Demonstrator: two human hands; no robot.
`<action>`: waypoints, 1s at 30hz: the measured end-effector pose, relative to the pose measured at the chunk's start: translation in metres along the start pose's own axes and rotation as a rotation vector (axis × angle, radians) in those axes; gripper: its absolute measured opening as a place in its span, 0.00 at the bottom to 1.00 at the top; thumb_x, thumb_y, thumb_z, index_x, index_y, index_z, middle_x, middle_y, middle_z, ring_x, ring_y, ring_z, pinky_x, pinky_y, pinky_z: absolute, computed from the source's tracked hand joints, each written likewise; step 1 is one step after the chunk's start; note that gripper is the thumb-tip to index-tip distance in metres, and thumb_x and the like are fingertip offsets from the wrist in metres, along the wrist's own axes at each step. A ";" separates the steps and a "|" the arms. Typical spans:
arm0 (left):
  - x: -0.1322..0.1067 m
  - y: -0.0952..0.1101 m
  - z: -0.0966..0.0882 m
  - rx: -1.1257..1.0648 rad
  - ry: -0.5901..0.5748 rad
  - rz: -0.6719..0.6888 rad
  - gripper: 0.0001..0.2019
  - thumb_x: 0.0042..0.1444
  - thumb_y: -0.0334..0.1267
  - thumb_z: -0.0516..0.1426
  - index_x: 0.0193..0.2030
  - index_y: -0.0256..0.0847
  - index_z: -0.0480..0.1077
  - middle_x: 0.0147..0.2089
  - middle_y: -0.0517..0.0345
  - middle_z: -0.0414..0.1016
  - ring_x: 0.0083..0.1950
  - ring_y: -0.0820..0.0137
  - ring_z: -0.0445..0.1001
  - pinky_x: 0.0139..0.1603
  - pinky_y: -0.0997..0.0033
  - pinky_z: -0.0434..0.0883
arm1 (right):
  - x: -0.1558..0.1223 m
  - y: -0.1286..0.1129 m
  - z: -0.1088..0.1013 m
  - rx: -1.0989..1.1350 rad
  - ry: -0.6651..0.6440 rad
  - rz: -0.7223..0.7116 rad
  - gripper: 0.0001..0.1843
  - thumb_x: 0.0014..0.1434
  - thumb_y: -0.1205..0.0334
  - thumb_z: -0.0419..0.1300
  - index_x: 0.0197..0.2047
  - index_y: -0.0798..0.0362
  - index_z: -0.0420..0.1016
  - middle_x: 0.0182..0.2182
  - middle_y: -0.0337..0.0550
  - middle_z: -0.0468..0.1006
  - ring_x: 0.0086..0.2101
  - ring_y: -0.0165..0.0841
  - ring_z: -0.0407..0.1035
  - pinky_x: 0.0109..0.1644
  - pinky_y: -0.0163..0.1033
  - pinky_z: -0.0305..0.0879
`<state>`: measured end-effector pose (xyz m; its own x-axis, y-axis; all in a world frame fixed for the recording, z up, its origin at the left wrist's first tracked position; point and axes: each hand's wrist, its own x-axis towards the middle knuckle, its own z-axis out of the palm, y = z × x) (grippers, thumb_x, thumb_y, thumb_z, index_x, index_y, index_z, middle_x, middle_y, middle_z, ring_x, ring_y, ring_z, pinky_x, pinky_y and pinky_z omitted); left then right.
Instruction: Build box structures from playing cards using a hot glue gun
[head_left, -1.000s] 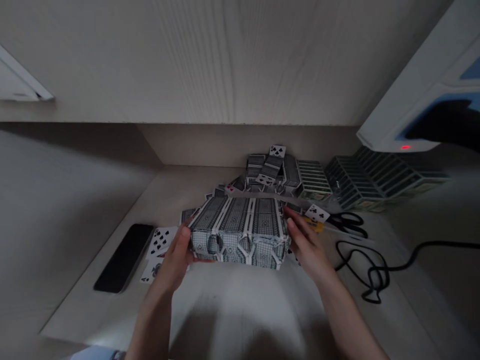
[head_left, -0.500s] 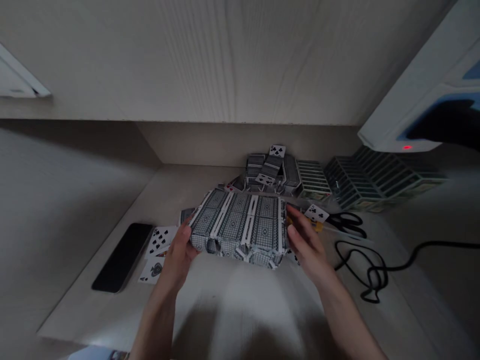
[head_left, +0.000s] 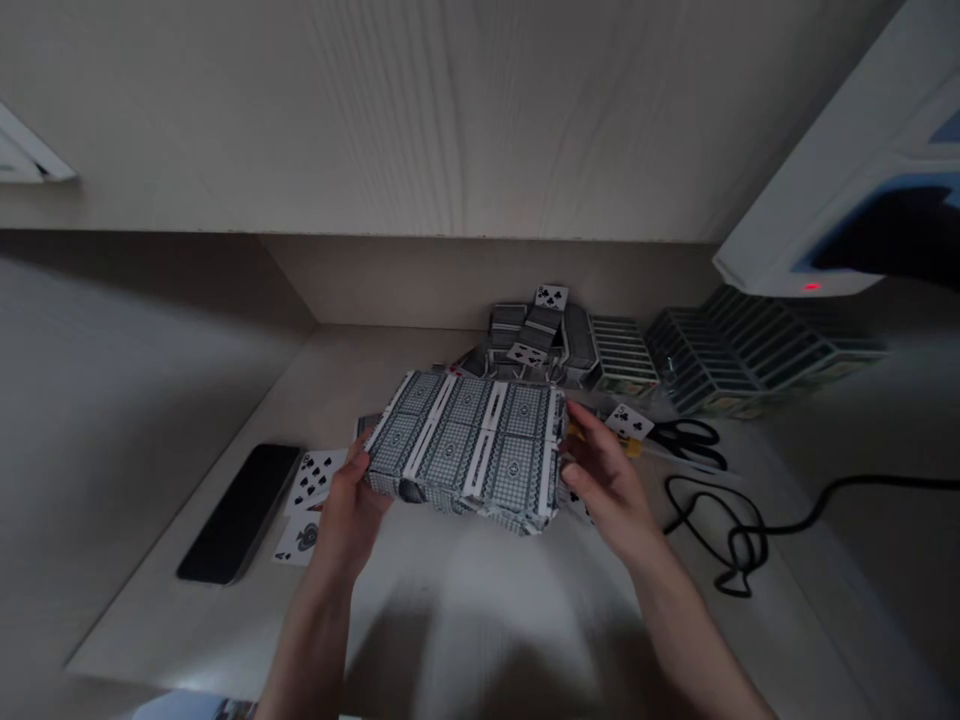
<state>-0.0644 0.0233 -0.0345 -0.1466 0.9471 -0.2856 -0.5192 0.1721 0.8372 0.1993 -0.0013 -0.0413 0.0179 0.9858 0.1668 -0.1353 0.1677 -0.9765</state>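
Note:
A flat block built from playing cards (head_left: 469, 445), its top showing patterned card backs with white strips, is held above the desk between both hands. My left hand (head_left: 346, 510) grips its left end, fingers curled under the edge. On the right end my right hand (head_left: 606, 482) presses with the fingers closed on the side. The block tilts, near edge lower. Loose face-up cards (head_left: 309, 500) lie by my left hand.
A black phone (head_left: 240, 512) lies at the left on the desk (head_left: 487, 600). Behind the block stand more card stacks (head_left: 551, 335) and long card rows (head_left: 739, 360). Scissors (head_left: 686, 440) and a coiled black cable (head_left: 739, 535) lie at the right. A white device (head_left: 847, 190) hangs above.
Both hands have tipped the card block so that its top now faces me more, and lifted it slightly up and to the left.

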 end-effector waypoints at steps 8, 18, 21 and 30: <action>-0.002 -0.001 -0.001 -0.029 0.027 -0.031 0.18 0.44 0.41 0.57 0.44 0.40 0.72 0.46 0.54 0.78 0.50 0.58 0.74 0.44 0.61 0.74 | -0.003 -0.007 0.006 -0.052 0.006 -0.038 0.32 0.55 0.53 0.63 0.62 0.36 0.61 0.59 0.42 0.66 0.41 0.34 0.70 0.41 0.40 0.69; 0.001 -0.008 0.003 -0.062 0.006 -0.049 0.18 0.45 0.38 0.57 0.45 0.39 0.73 0.40 0.56 0.79 0.48 0.59 0.74 0.45 0.65 0.73 | -0.004 -0.018 0.010 -0.187 -0.038 -0.165 0.28 0.59 0.60 0.60 0.61 0.34 0.62 0.62 0.38 0.60 0.60 0.38 0.57 0.61 0.45 0.59; 0.002 -0.010 0.004 -0.060 0.035 -0.038 0.17 0.45 0.38 0.56 0.44 0.39 0.73 0.40 0.56 0.79 0.48 0.59 0.74 0.45 0.65 0.73 | -0.004 -0.020 0.011 -0.200 -0.054 -0.185 0.29 0.59 0.60 0.61 0.62 0.34 0.61 0.63 0.39 0.60 0.62 0.38 0.55 0.60 0.45 0.61; 0.003 -0.011 0.005 -0.078 0.170 0.078 0.17 0.44 0.38 0.57 0.43 0.41 0.74 0.44 0.56 0.78 0.48 0.62 0.73 0.49 0.65 0.70 | -0.010 -0.016 0.016 -0.042 -0.096 -0.115 0.34 0.56 0.60 0.64 0.63 0.33 0.59 0.66 0.38 0.51 0.59 0.39 0.58 0.52 0.42 0.69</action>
<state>-0.0546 0.0256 -0.0417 -0.3257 0.8962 -0.3013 -0.5631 0.0721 0.8232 0.1851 -0.0135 -0.0251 -0.0644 0.9554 0.2883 -0.0966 0.2815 -0.9547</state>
